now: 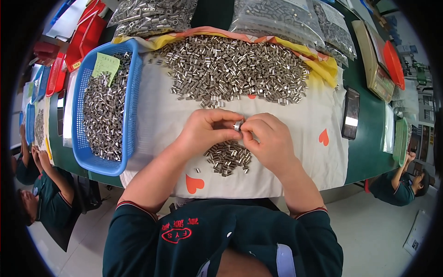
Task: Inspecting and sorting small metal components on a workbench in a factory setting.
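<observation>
Between my two hands is a small silvery metal cylinder (238, 125). My left hand (207, 129) pinches it between thumb and fingers, closed. My right hand (267, 137) is closed too, its thumb and fingertips pressed together right against the cylinder's right side; whether a second small part is in them I cannot make out. Just below the hands lies a small heap of short metal cylinders (228, 158) on a white cloth (304, 161) with red hearts. A much larger pile of the same sort of cylinders (235, 69) spreads beyond my hands.
At left stands a blue plastic basket (134, 92) of metal cylinders, with a yellow-green note (105, 67). Clear bags of metal parts (277, 21) line the back. A phone (350, 113), a scale (376, 69) and a red tray (393, 64) are at right. Other people sit on both sides.
</observation>
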`<action>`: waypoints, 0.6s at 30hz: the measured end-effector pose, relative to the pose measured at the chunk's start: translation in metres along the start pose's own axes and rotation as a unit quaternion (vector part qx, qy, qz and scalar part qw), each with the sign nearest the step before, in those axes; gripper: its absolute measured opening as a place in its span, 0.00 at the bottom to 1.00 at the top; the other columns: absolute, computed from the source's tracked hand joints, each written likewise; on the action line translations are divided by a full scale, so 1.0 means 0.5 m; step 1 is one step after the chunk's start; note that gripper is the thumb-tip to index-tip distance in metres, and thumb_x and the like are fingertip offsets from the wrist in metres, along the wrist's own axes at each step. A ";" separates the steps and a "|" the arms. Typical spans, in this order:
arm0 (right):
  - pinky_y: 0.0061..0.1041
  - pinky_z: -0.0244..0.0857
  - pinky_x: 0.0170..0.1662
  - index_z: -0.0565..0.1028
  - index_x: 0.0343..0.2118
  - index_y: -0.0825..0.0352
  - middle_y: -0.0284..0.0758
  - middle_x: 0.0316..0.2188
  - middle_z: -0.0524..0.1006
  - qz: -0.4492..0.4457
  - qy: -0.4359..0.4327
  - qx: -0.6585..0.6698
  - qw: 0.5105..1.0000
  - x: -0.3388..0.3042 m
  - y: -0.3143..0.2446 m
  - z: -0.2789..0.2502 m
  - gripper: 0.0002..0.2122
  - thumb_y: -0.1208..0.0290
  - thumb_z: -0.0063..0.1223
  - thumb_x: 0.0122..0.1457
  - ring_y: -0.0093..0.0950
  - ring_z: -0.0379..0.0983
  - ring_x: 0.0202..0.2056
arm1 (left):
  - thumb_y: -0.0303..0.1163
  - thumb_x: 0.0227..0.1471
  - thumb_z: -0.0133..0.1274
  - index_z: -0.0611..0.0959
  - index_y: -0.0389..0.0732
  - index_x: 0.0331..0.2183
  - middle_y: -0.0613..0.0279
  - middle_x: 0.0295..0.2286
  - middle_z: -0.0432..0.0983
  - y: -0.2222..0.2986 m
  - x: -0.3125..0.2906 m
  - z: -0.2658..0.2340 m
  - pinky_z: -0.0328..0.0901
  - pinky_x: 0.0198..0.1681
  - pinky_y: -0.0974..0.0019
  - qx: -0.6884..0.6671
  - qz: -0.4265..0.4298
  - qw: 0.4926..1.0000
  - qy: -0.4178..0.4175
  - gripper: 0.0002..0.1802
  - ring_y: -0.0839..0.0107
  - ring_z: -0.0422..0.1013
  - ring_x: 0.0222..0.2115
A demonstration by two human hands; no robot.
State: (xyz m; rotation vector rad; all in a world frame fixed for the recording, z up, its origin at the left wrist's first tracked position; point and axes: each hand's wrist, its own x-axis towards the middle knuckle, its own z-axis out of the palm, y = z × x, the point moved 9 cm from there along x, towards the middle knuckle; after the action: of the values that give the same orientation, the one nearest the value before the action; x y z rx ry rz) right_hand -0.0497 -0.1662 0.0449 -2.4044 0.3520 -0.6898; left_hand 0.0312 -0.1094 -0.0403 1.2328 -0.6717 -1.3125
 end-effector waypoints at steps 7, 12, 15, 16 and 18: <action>0.20 0.63 0.26 0.72 0.23 0.68 0.32 0.21 0.72 0.173 -0.139 0.160 0.962 -0.010 0.066 0.028 0.05 0.78 0.56 0.41 0.24 0.69 0.23 | 0.22 0.37 0.59 0.77 0.34 0.35 0.63 0.26 0.75 -0.005 -0.001 0.004 0.66 0.31 0.79 0.044 -0.015 0.998 -0.037 0.17 0.81 0.70 0.27; 0.19 0.62 0.27 0.73 0.25 0.68 0.33 0.20 0.71 0.213 -0.109 0.199 0.950 0.015 0.121 0.014 0.06 0.77 0.55 0.42 0.24 0.68 0.22 | 0.28 0.35 0.62 0.78 0.36 0.34 0.67 0.26 0.75 0.018 -0.002 0.024 0.65 0.30 0.78 0.134 0.045 0.988 -0.069 0.18 0.82 0.68 0.25; 0.21 0.62 0.27 0.73 0.26 0.67 0.35 0.21 0.72 0.182 -0.033 0.054 0.981 0.044 0.122 0.020 0.05 0.75 0.53 0.44 0.27 0.69 0.23 | 0.29 0.34 0.63 0.79 0.37 0.33 0.68 0.26 0.74 0.031 -0.001 0.026 0.64 0.29 0.78 0.178 0.058 0.979 -0.080 0.19 0.83 0.67 0.24; 0.23 0.63 0.27 0.73 0.26 0.67 0.35 0.22 0.72 0.138 -0.026 -0.028 0.990 0.057 0.108 0.030 0.05 0.73 0.52 0.45 0.29 0.69 0.23 | 0.28 0.34 0.63 0.79 0.38 0.33 0.68 0.26 0.74 0.024 0.000 0.025 0.63 0.28 0.78 0.172 0.039 0.981 -0.087 0.18 0.84 0.67 0.24; 0.27 0.63 0.27 0.72 0.23 0.67 0.36 0.21 0.72 0.133 -0.015 -0.082 0.988 0.059 0.108 0.048 0.05 0.72 0.51 0.45 0.32 0.69 0.24 | 0.28 0.34 0.63 0.79 0.38 0.33 0.69 0.26 0.74 0.019 -0.001 0.028 0.63 0.27 0.79 0.165 0.023 0.981 -0.096 0.18 0.84 0.66 0.24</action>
State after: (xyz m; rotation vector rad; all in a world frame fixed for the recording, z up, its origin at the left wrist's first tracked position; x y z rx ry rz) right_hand -0.0164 -0.2086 0.0067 -2.4544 0.7260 -0.5212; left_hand 0.0213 -0.1147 -0.0274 1.3544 -1.0844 -1.3272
